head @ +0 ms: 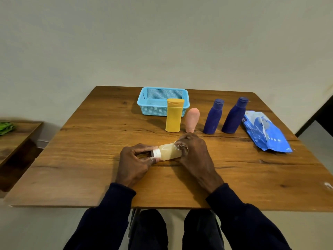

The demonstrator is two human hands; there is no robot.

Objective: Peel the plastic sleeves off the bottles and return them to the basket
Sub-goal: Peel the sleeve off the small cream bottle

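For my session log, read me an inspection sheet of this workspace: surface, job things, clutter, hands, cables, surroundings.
Surface: wooden table.
Job's things: pale bottle lying between both hands; yellow bottle, pink bottle, two blue bottles standing; blue basket behind the yellow one.
Clutter: crumpled blue plastic at right.
Hands: left hand pinches the cap end; right hand grips the base end.
Cables: nothing seen.
Surroundings: plain wall; side table at left.
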